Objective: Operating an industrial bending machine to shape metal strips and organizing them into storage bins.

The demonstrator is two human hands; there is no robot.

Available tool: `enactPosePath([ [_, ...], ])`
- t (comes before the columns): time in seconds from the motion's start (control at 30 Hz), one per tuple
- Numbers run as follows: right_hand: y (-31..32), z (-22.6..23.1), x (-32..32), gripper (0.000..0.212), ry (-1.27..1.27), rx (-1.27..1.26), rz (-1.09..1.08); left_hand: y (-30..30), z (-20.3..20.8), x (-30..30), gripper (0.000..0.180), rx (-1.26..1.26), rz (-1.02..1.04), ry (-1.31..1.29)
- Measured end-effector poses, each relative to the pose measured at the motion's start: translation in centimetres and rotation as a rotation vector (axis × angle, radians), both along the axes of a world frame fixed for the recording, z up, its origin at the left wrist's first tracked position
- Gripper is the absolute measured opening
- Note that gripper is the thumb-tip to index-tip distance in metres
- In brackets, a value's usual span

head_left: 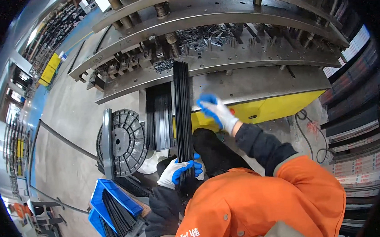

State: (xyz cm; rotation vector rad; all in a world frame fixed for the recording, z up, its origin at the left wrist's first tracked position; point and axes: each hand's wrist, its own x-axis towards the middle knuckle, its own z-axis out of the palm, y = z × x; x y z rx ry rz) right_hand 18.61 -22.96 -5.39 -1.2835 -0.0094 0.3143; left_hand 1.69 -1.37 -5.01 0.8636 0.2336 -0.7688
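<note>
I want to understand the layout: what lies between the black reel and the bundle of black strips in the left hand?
In the head view, another group of dark strips lies between the reel and the bundle.

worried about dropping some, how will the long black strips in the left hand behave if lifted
The long black strips look fairly stiff, running straight beyond the left hand. They may slide against one another, since no tie shows around them. Gripped near one end, they would probably feel heavy at the far one.
</note>
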Motion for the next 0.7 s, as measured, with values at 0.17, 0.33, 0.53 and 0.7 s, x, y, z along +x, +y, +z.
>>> enactPosePath([
  [0.17, 4.2, -3.7, -2.8, 0.043, 0.196, 0.125, 0.328, -0.8, -0.5, 0.2, 0.037, -0.076, 0.016, 0.059],
  [0.33, 4.1, -3.7, -2.4, 0.041, -0.037, -0.097, 0.341, -2.3, 0.6, -0.4, 0.037, -0.059, 0.199, 0.095],
  [0.53, 3.8, -2.2, -2.8, 0.035, -0.024, -0.185, 0.354, 0.0, -2.0, 1.0, 0.039, 0.306, 0.079, -0.046],
  [0.7, 3.1, -0.9, -2.8, 0.025, 0.174, 0.117, 0.332, 0.8, -1.5, 1.4, 0.037, 0.178, 0.098, -0.018],
])
